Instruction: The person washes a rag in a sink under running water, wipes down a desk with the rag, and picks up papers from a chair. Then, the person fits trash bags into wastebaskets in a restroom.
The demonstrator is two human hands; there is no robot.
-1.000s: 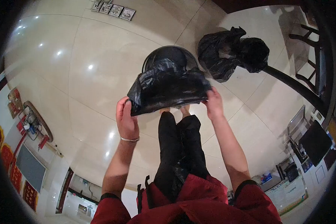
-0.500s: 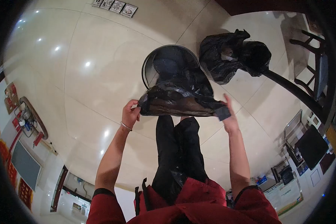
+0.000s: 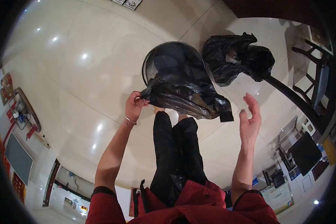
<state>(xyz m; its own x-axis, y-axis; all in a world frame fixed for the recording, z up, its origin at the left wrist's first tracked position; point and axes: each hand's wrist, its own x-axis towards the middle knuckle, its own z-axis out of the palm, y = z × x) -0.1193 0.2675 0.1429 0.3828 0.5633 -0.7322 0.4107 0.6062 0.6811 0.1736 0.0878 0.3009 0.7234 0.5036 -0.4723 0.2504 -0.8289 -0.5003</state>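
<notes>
A black plastic garbage bag spreads over the near side of a round trash can whose thin rim shows at the left and top. My left hand pinches the bag's left corner. To the right, my right hand is empty, thumb and fingers apart, a short gap away from the bag's loose right corner. That corner hangs as a square flap. How much of the bag lies inside the can is hard to tell.
Beyond the can, a crumpled black bag with something pale in it lies on the tiled floor. A dark curved bar runs from it toward the right. A dark chair stands at the far right.
My right hand has let go of the bag's right corner and moved right, its fingers opening. The freed corner has dropped into a flap. My left hand keeps its pinch.
</notes>
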